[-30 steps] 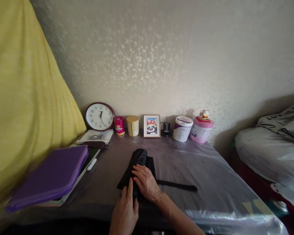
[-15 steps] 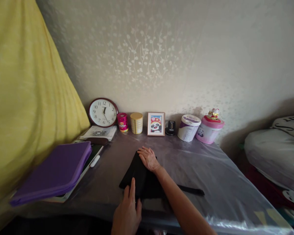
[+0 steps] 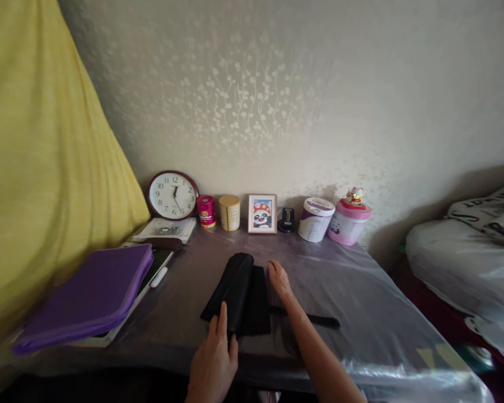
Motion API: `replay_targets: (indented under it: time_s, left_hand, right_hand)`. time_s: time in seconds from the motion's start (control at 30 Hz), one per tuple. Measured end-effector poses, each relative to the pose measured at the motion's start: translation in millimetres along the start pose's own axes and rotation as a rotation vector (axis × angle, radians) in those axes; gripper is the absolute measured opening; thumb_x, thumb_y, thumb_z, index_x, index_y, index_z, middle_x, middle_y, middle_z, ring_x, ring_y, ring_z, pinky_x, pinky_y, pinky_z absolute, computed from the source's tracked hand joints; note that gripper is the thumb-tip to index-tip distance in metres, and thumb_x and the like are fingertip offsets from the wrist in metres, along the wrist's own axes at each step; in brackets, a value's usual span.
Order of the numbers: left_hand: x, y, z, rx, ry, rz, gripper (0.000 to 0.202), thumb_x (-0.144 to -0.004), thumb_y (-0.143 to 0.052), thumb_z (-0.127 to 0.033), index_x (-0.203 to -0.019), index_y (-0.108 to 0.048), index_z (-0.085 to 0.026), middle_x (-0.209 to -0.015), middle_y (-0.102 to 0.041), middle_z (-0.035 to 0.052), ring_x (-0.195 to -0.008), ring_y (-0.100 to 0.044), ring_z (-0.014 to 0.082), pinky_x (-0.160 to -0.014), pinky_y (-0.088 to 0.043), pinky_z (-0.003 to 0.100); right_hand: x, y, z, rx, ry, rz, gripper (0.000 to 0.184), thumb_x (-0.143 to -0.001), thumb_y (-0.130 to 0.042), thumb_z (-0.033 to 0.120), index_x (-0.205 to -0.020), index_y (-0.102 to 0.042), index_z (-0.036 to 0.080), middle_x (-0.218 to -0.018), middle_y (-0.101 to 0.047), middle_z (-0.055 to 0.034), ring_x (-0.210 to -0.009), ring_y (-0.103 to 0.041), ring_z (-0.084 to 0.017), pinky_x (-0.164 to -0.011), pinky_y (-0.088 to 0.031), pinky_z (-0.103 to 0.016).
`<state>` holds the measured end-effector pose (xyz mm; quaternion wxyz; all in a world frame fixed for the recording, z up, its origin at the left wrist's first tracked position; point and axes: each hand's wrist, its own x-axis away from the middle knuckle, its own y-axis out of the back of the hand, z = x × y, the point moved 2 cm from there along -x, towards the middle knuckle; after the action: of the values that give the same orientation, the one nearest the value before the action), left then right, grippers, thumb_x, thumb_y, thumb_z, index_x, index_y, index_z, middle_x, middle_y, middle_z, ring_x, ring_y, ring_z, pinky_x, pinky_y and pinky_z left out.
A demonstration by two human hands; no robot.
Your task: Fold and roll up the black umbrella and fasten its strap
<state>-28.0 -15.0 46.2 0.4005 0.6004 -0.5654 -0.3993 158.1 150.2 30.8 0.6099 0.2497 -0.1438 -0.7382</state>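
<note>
A folded black cloth [image 3: 238, 291] lies in the middle of the plastic-covered table [image 3: 361, 302], with a thin black strap [image 3: 315, 320] trailing out to its right. My left hand [image 3: 215, 358] rests at the cloth's near edge, index finger stretched forward onto it, the other fingers curled. My right hand [image 3: 279, 279] lies flat with fingers extended just beside the cloth's right edge, close to where the strap starts.
A purple zip case [image 3: 88, 296] sits on books at the left. Along the wall stand a round clock [image 3: 172, 195], a red tin, a gold tin, a panda picture frame [image 3: 262, 214], a white tub [image 3: 315, 219] and a pink tub [image 3: 348, 221]. Yellow curtain left, bedding [image 3: 466, 268] right.
My right hand slid from the cloth's near end up to its far end, then off to the right side. The left hand stayed at the near edge.
</note>
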Motion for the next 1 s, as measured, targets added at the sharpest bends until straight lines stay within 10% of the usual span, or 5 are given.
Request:
replay_targets:
  time_s: [0.27, 0.47, 1.0]
  left_hand:
    - [0.8, 3.5, -3.4, -0.045, 0.007, -0.023, 0.056, -0.088, -0.029, -0.021, -0.141, -0.012, -0.015, -0.129, -0.047, 0.0153, -0.085, -0.063, 0.0171, -0.065, -0.046, 0.026]
    - [1.4, 3.7, -3.5, -0.038, 0.000, -0.023, 0.057, -0.088, -0.030, -0.021, -0.141, -0.012, -0.013, -0.128, -0.047, 0.0163, -0.083, -0.063, 0.0182, -0.065, -0.046, 0.029]
    - [3.5, 8.1, -4.9, -0.037, 0.001, -0.032, 0.056, -0.088, -0.031, -0.022, -0.140, -0.014, -0.013, -0.123, -0.050, 0.0135, -0.083, -0.062, 0.0170, -0.062, -0.044, 0.026]
  right_hand:
    - [46.0, 7.7, 1.4, -0.490, -0.339, 0.075, 0.026, -0.078, -0.047, 0.027, -0.097, -0.061, 0.018, -0.096, -0.065, -0.0082, -0.090, -0.063, -0.018, -0.070, -0.051, -0.028]
    - [58.4, 9.8, 29.5, -0.692, -0.323, 0.161, 0.030, -0.076, -0.052, 0.034, -0.101, -0.059, 0.019, -0.095, -0.064, -0.0068, -0.083, -0.062, -0.017, -0.059, -0.048, -0.024]
    - [46.7, -15.5, 42.5, -0.367, -0.350, 0.330, 0.032, -0.073, -0.039, 0.010, -0.094, -0.062, 0.018, -0.073, -0.062, -0.0018, -0.052, -0.056, -0.009, -0.051, -0.049, -0.025]
